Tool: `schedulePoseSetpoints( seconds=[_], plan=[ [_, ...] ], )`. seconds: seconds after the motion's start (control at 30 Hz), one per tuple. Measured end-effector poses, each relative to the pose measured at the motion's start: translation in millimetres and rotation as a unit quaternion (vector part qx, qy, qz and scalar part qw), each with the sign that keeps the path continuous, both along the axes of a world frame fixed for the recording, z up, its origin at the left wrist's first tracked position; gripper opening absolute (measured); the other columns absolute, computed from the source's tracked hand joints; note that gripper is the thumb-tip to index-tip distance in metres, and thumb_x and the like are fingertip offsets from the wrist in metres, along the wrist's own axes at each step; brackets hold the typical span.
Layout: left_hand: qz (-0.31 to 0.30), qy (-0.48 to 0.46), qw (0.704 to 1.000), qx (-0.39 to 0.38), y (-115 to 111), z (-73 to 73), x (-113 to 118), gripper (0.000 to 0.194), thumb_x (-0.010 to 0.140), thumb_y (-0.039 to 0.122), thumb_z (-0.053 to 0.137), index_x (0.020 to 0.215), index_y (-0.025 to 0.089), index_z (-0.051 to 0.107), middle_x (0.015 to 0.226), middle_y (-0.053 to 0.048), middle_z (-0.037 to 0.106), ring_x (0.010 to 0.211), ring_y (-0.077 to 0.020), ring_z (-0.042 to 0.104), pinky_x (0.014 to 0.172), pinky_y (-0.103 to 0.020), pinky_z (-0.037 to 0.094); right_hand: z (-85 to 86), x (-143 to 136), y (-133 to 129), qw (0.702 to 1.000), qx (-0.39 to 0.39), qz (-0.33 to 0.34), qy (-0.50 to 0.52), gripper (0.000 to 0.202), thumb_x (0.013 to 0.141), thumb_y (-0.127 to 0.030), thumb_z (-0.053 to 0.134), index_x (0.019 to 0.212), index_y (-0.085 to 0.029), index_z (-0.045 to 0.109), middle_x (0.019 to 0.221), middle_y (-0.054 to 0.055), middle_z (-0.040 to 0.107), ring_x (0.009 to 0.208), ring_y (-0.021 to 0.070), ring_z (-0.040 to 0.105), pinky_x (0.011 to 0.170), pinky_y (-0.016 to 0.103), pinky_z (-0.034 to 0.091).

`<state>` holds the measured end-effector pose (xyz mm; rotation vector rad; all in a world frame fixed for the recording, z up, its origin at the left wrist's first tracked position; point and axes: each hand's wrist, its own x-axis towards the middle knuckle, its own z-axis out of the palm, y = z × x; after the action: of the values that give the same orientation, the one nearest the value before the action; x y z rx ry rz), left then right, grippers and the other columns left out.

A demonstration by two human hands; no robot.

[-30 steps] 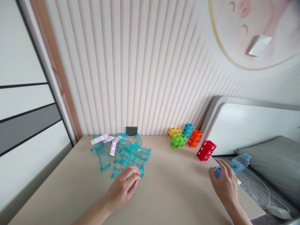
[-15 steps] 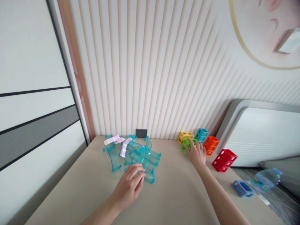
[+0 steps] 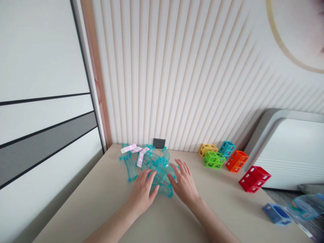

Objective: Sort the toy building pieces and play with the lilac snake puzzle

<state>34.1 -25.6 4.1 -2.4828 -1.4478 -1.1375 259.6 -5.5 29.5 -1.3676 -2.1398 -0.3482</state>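
Observation:
A heap of clear teal plastic track pieces (image 3: 131,168) lies toward the back left of the table (image 3: 106,189). At the heap's near left edge is my left hand (image 3: 143,190), fingers apart and nothing in it. My right hand (image 3: 184,182) is at the heap's right side, its fingers spread and empty. Whether the fingertips touch the pieces I cannot tell. Pale purple strips (image 3: 143,157) rest on top of the heap. To the right stand hollow frame blocks: yellow (image 3: 207,149), green (image 3: 214,159), teal (image 3: 226,149), orange (image 3: 236,161) and red (image 3: 253,179).
A blue block (image 3: 277,214) sits by the table's right edge, beside a clear plastic bottle (image 3: 305,206). Behind the table is a ribbed wall (image 3: 162,74) with a black socket (image 3: 159,143). A white cabinet (image 3: 45,50) rises on the left.
My right hand has left the green block and moved left to the teal pieces. My left hand's fingers have spread apart. The camera view has shifted slightly.

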Motion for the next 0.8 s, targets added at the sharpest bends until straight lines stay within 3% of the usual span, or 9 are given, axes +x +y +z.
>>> schedulePoseSetpoints(
  seconds=[0.13, 0.4, 0.8],
  plan=[
    [-0.004, -0.006, 1.000, -0.021, 3, -5.7, 0, 0.044, 0.090, 0.024, 0.059, 0.133, 0.023, 0.053, 0.121, -0.010, 0.065, 0.115, -0.0288, 0.063, 0.098, -0.047, 0.055, -5.9, -17, -14, 0.996, -0.056, 0.071, 0.011, 0.037, 0.098, -0.036, 0.057, 0.132, -0.023, 0.061, 0.144, 0.016, 0.057, 0.138, 0.0340, 0.048, 0.112, 0.059, 0.042],
    [-0.002, -0.014, 0.999, -0.037, 2, -1.4, 1, 0.043, 0.089, 0.018, 0.057, 0.131, 0.024, 0.054, 0.119, -0.008, 0.068, 0.111, -0.0272, 0.065, 0.097, -0.045, 0.056, -12.1, 0, -25, 0.973, -0.174, 0.151, -0.015, 0.053, 0.095, -0.040, 0.061, 0.146, -0.028, 0.051, 0.152, 0.014, 0.049, 0.144, 0.0349, 0.041, 0.116, 0.060, 0.036],
    [0.028, 0.004, 0.998, -0.065, 5, 0.7, -1, 0.030, 0.093, 0.023, 0.054, 0.122, 0.022, 0.059, 0.109, -0.008, 0.068, 0.103, -0.0266, 0.066, 0.093, -0.045, 0.056, -11.6, 5, -26, 0.964, -0.173, 0.196, -0.041, 0.041, 0.098, -0.032, 0.058, 0.139, -0.033, 0.059, 0.150, 0.011, 0.051, 0.142, 0.0324, 0.043, 0.117, 0.058, 0.035]
  ],
)
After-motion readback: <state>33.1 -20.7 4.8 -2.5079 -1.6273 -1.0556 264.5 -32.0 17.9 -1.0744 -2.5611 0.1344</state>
